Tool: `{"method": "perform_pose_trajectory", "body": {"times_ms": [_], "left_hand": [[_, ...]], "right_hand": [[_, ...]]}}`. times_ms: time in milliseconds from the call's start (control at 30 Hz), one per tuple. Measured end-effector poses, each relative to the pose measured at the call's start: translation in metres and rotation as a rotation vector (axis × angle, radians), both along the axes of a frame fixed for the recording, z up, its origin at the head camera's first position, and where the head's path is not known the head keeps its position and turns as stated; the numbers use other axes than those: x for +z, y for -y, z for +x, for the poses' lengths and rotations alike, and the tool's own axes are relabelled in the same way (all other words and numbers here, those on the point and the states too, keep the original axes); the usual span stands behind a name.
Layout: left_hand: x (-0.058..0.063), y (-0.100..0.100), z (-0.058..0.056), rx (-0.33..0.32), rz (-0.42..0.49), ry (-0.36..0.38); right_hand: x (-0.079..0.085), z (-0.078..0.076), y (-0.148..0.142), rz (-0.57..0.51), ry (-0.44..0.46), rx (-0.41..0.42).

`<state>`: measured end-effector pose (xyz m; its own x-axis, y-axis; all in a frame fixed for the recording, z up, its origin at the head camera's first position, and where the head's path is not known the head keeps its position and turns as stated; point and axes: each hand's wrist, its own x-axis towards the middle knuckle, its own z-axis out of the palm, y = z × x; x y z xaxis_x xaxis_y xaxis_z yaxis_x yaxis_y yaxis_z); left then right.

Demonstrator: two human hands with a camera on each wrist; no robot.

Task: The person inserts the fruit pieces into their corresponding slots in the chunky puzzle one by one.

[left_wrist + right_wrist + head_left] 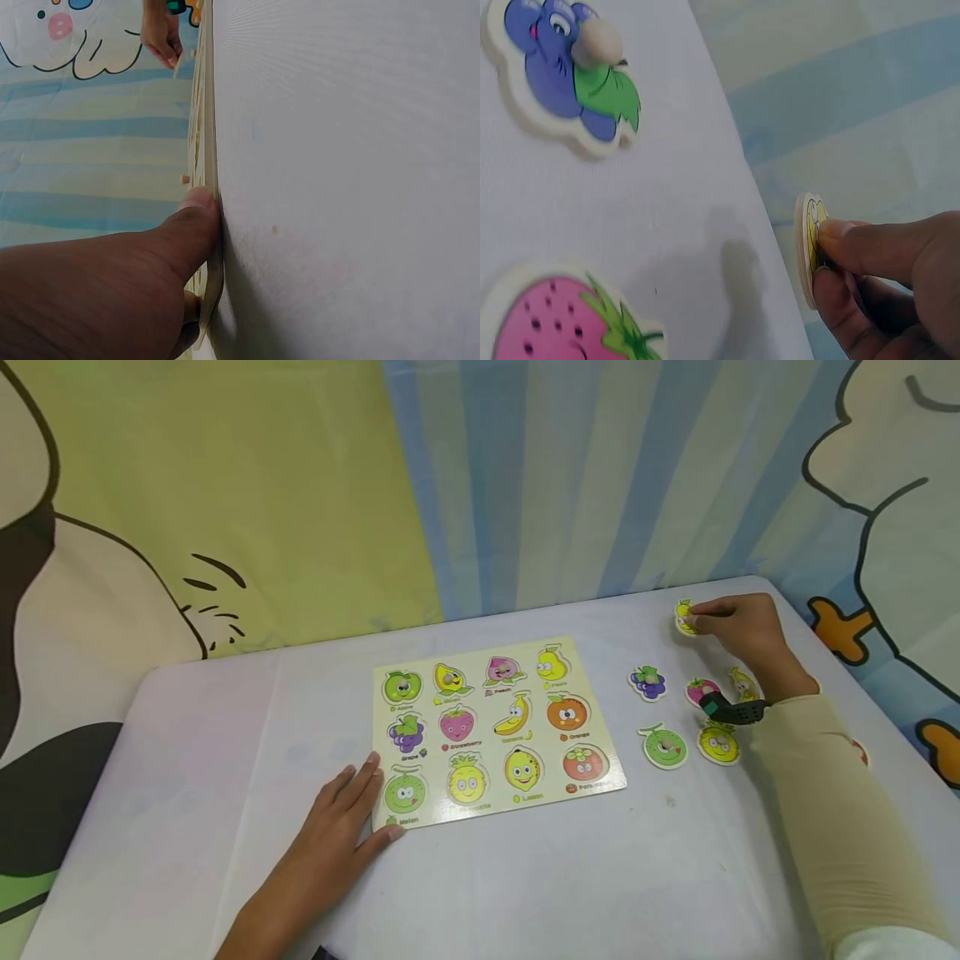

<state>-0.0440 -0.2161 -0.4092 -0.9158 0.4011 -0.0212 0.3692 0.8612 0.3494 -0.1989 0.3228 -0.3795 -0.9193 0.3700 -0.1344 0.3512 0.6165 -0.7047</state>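
Nearest, the left hand (337, 831) lies with fingers loose and spread, touching the left side of the board (437, 787). Past the loose melon (664, 747) and grapes (648, 683), the right hand (750, 631) pinches a yellow piece (683, 617) up in the air, near the back of the table (525, 885). This looks like the carrying step, and the next move seems to need a tight pinch.

The wooden board (496, 762) looks glossy, the tablecloth (495, 893) matt.
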Motion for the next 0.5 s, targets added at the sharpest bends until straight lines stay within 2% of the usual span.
{"method": "perform_pose_trajectory", "body": {"times_ms": [300,500], "left_hand": [[0.0,-0.002,-0.001,0.003,-0.015,-0.014],[0.0,-0.001,0.0,0.004,-0.015,-0.014]], "right_hand": [[0.004,0.001,0.008,-0.032,0.012,-0.053],[0.008,0.001,0.025,-0.05,-0.019,-0.052]]}}
